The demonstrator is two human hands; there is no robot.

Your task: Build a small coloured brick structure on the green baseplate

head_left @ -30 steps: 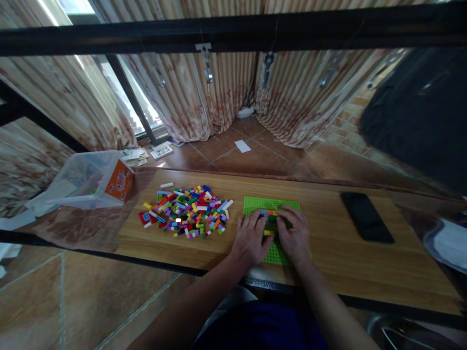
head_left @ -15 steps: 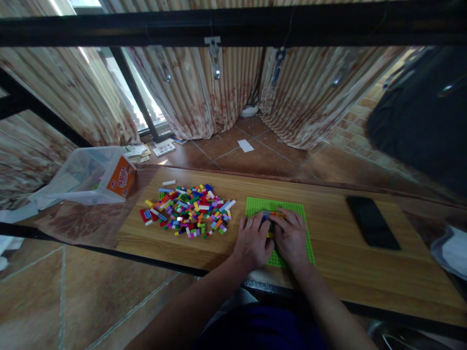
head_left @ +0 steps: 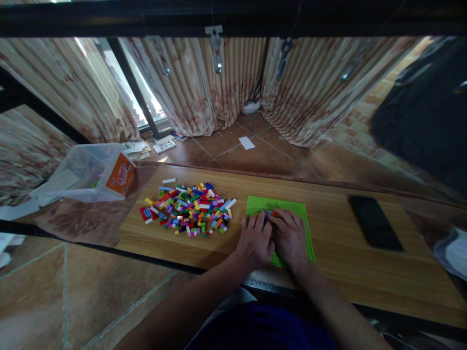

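A green studded baseplate (head_left: 276,201) lies on the wooden table under both hands. My left hand (head_left: 256,239) rests over its left part, fingers bent around small toy bricks (head_left: 267,214) in blue, grey and orange. From the right, my right hand (head_left: 291,235) closes on the same bricks, its fingertips at their orange end. Most of the bricks are covered by my fingers, so their shape and how they join cannot be made out. To the left of the plate spreads a pile of loose toy bricks (head_left: 193,206) in many colours.
A black phone (head_left: 375,222) lies on the right of the wooden table (head_left: 335,282). At the left end stands a clear plastic bin (head_left: 82,187) with an orange label. A dark metal bar (head_left: 233,22) crosses above, and curtains (head_left: 197,92) hang behind.
My right fingers have come down flatter over the bricks, covering more of the orange and yellow parts. My left hand stays nearly in place. The camera view has shifted slightly.
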